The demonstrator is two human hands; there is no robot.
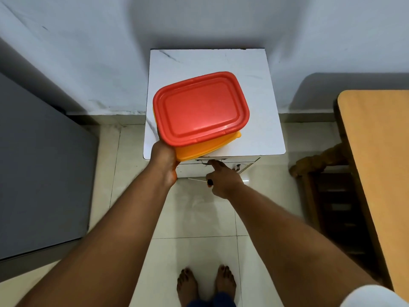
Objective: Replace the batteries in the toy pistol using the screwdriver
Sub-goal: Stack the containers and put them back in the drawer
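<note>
An orange plastic container [199, 149] with a red lid [200, 107] stands on a small white cabinet [256, 134]. My left hand [164, 159] grips the container's near left corner. My right hand [223, 179] holds a screwdriver [200, 180], its thin shaft pointing left, while the index finger reaches to the top edge of the cabinet's drawer front [221, 166]. No toy pistol or batteries are in view.
The cabinet stands against a white wall on a tiled floor. A grey appliance [42, 173] is at the left. At the right a wooden table [380, 162] has a wooden chair [329, 185] under it. My bare feet [205, 284] are on the tiles below.
</note>
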